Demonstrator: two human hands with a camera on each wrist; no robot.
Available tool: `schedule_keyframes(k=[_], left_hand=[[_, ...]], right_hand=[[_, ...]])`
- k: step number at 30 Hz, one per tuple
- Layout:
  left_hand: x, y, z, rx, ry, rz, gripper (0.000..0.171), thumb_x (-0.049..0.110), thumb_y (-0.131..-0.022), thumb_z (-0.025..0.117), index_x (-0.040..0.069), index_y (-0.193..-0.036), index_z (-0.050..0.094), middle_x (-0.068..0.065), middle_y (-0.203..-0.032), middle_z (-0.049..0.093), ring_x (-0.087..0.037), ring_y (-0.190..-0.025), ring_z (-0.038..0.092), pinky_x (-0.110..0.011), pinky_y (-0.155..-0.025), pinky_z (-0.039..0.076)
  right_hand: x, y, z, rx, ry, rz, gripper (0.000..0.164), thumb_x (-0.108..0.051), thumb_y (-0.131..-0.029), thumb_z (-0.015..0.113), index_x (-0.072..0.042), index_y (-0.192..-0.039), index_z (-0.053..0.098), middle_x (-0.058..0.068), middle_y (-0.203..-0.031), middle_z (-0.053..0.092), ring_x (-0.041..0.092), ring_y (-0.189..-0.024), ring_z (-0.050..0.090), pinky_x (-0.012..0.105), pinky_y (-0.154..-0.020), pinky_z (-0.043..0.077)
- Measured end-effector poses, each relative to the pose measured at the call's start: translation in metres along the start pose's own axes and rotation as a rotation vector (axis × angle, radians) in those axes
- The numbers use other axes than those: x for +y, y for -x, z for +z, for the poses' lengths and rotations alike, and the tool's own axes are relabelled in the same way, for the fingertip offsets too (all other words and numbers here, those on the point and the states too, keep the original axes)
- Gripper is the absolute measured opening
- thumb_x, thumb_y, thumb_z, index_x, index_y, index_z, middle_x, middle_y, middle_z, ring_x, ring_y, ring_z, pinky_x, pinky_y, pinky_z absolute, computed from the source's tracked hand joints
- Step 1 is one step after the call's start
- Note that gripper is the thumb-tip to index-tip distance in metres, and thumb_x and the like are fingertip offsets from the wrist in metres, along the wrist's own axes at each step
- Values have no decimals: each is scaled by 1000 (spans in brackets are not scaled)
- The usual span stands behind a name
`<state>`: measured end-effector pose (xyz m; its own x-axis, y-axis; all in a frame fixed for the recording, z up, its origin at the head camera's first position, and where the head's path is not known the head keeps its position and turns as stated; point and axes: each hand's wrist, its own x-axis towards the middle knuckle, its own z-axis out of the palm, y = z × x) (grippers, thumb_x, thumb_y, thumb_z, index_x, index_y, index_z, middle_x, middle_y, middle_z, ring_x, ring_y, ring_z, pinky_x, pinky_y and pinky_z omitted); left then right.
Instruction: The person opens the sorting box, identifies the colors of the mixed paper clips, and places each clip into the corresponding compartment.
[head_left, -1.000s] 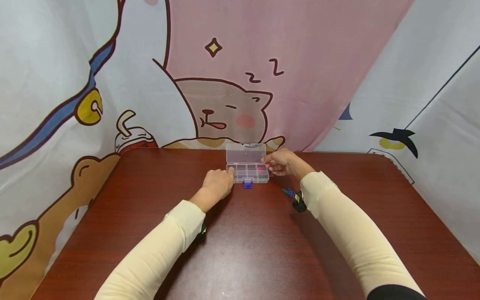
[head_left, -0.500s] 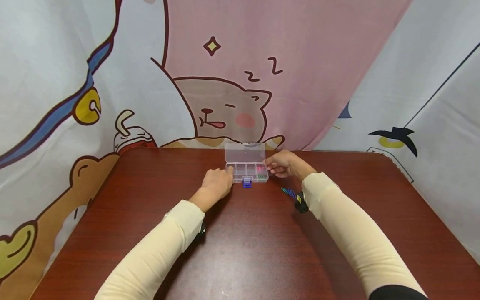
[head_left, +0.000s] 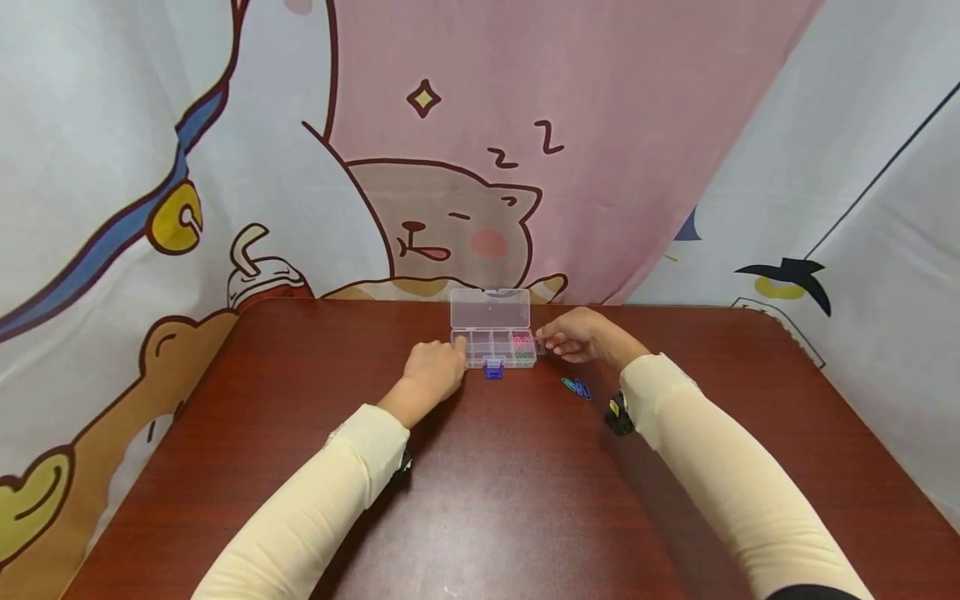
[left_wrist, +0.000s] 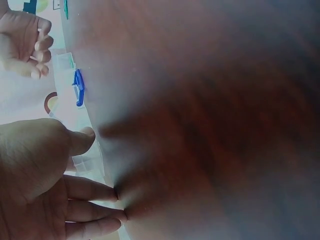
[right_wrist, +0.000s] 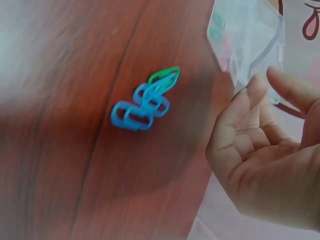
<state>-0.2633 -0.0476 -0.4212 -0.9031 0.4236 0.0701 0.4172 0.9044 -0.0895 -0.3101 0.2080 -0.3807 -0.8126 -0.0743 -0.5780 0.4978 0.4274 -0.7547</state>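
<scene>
A clear divided plastic box (head_left: 480, 363) stands at the table's far side, its lid (head_left: 489, 309) raised behind it and its blue latch (head_left: 492, 371) hanging in front. Pink clips (head_left: 521, 340) and green clips (head_left: 521, 357) lie in its right-end compartments. My left hand (head_left: 435, 368) grips the box's left end between thumb and fingers, fingertips down by the table. Just off the right end hovers my right hand (head_left: 581, 335), fingers loosely curled, thumb apart from them and nothing between. Below it lie a green paper clip (right_wrist: 167, 72) and several blue paper clips (right_wrist: 131, 116), overlapping in a small heap.
The brown wooden table (head_left: 480, 500) ends just behind the box. A cartoon-printed cloth (head_left: 637, 125) hangs beyond that far edge and along the sides. A dark wrist camera (head_left: 618, 415) sits under the right sleeve.
My right hand has drawn away from the box's right end, moving right and slightly nearer. More of the loose clips shows past the wrist. The left hand keeps its place.
</scene>
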Motion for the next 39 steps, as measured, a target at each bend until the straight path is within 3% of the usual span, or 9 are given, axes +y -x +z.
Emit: schedule_keyframes(k=[7, 15, 20, 27, 39], left_hand=[[0, 0, 0, 6, -10, 0, 15, 19, -97, 52, 7, -106, 55, -9, -91, 72, -28, -83, 69, -43, -69, 54], [0, 0, 1, -21, -7, -3, 14, 17, -97, 50, 7, -106, 55, -9, -92, 71, -28, -84, 68, -43, -69, 54], [0, 1, 1, -28, -13, -3, 16, 18, -97, 51, 7, -107, 55, -9, -93, 71, -27, -84, 69, -43, -69, 54], [1, 0, -1, 3, -4, 6, 14, 21, -96, 53, 8, -101, 54, -9, -91, 72, -27, -83, 69, -43, -68, 54], [1, -1, -1, -7, 4, -4, 14, 20, -97, 53, 8, -101, 54, -9, -91, 71, -27, -84, 68, -43, -69, 53]], right_hand=[[15, 10, -15, -12, 109, -4, 34, -21, -91, 66, 2, -115, 62, -4, -67, 63, 9, -58, 58, 28, -65, 50], [29, 17, -23, -58, 380, -3, 18, -22, -87, 70, -7, -98, 71, 2, -81, 63, 16, -71, 59, 29, -64, 51], [36, 20, -24, -91, 462, -6, 12, -14, -86, 67, -8, -96, 71, 1, -86, 70, 17, -74, 59, 30, -64, 50], [45, 22, -24, -54, 533, -26, 15, -14, -82, 73, -9, -95, 67, 0, -79, 67, 17, -72, 60, 31, -63, 51], [41, 23, -21, -14, 676, -72, 14, -17, -80, 77, -9, -85, 68, 3, -70, 64, 15, -64, 60, 31, -57, 52]])
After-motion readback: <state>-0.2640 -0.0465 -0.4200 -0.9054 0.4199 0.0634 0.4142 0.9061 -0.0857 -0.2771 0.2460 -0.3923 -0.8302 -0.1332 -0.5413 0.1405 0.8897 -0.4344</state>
